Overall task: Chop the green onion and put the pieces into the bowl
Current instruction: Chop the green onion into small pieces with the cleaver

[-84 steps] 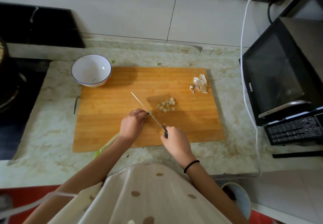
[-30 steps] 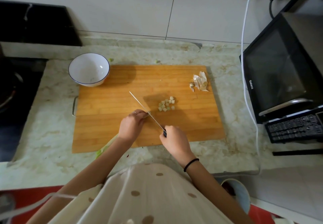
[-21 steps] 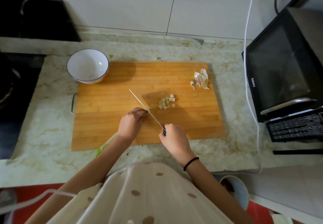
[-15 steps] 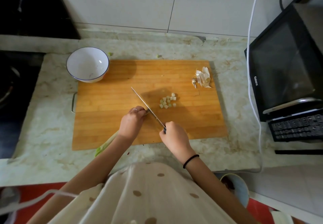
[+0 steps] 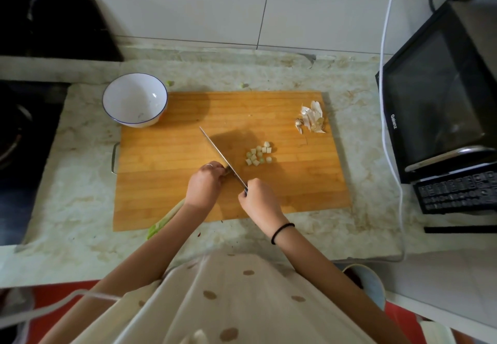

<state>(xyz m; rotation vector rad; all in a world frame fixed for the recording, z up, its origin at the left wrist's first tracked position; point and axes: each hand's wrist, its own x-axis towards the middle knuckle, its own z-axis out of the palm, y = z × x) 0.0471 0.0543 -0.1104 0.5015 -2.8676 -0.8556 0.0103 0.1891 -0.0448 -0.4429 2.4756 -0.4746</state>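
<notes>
1. Two hands are at work, both near the middle of the cutting board. My left hand has its fingers curled down over the white end of the green onion, with the knuckles close against the blade. I read this as a guard hold that pins the stalk and keeps the fingertips tucked back.
2. On my right hand, the fingers are wrapped tight round the handle of the knife. The blade points toward 11 o'clock. I cannot tell whether the edge is down on the wood.
3. The stalk runs under my left wrist and off the board toward 7 o'clock, and its green tail lies on the bench. By my judgement most of it is uncut.
4. The cut pieces sit in a small cluster at 2 o'clock from the left hand, near the blade but apart from it. They were probably nudged clear of the cutting line.
5. The bowl stands at the board's 10 o'clock corner, close enough for a scrape-in. I see no pieces inside it.
6. The trimmings are heaped at the board's 2 o'clock corner, well apart from the pieces. They are likely waste kept separate.
7. Chopping is at an early stage, and the transfer to the bowl has not begun.
</notes>
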